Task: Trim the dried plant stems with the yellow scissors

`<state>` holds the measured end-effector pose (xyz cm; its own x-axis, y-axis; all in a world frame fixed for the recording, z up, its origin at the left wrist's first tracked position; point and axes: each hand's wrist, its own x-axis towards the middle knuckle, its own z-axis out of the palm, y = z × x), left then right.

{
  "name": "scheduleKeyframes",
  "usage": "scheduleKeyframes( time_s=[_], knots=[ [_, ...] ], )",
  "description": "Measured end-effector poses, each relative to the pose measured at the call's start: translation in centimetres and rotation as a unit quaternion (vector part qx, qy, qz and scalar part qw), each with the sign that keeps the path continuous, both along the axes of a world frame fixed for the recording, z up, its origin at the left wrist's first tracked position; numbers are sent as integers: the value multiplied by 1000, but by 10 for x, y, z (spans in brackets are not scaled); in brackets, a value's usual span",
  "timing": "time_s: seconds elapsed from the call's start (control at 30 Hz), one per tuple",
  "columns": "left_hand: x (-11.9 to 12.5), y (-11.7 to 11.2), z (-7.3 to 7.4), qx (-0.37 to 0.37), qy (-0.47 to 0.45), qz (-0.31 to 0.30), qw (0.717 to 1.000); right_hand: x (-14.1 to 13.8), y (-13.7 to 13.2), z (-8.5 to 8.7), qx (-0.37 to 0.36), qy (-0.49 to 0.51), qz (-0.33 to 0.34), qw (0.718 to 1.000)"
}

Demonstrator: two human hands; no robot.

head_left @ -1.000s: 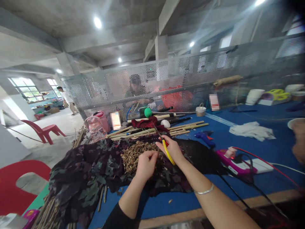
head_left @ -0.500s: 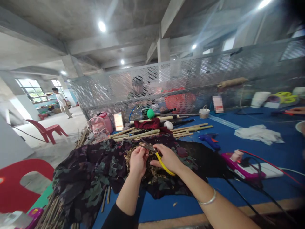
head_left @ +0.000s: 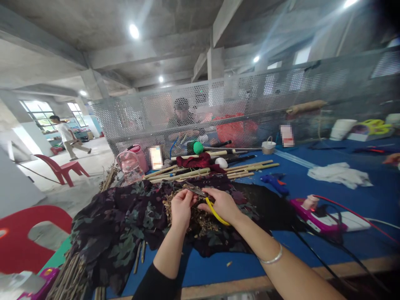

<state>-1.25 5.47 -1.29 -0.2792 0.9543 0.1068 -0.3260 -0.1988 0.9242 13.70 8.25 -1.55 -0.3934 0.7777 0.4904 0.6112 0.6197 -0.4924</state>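
My right hand is closed round yellow-handled scissors, whose dark blades point left toward my left hand. The left hand is pinched on a small piece I cannot make out, right at the blades. Both hands hover over a heap of dry brown plant bits lying on a dark flowered cloth spread over the blue table. A silver bracelet sits on my right wrist.
Bamboo sticks, a green ball, a pink bottle, a blue glue gun, a white rag and a purple power strip with cables lie around. A perforated metal screen stands behind; a person sits beyond it. Red chairs stand left.
The scissors swung down from pointing away to pointing left, and my left hand rose from the heap to meet the blades. A person in the background walked further left.
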Motion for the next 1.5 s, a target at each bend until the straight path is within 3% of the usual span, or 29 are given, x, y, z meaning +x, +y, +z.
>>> scheduleKeyframes(
  time_s=[0.27,0.37,0.5,0.6,0.67,0.73,0.8,0.87,0.93,1.1,1.2,1.33,1.5],
  knots=[
    [-5,4,-5,0,61,41,997,2,-2,0,-11,-44,-19,999],
    [-9,3,-6,-10,156,83,984,2,-3,2,-18,-55,-23,998],
    [-20,2,-4,12,363,197,911,4,-2,3,-9,-41,-38,998],
    [-22,0,-4,36,458,234,857,8,6,0,-6,-10,-54,998],
    [-16,-3,-3,60,511,204,833,13,13,-3,-15,12,-76,997],
    [-8,-7,-3,75,581,130,800,17,20,-6,-15,40,-97,994],
    [0,-10,-2,56,651,67,754,20,24,-7,-15,66,-107,992],
    [3,-11,-2,18,693,42,720,21,25,-7,-19,81,-111,990],
    [-1,-8,-2,-7,694,43,718,21,24,-4,-21,88,-114,989],
    [-21,4,-3,-1,603,82,793,19,20,-2,-26,96,-106,989],
    [-28,8,-7,10,574,105,812,19,21,-5,-24,92,-108,990],
    [-22,2,-7,6,612,115,783,19,23,-6,-19,87,-109,990],
    [4,-5,0,70,672,114,729,20,24,-4,-24,102,-120,987]
  ],
)
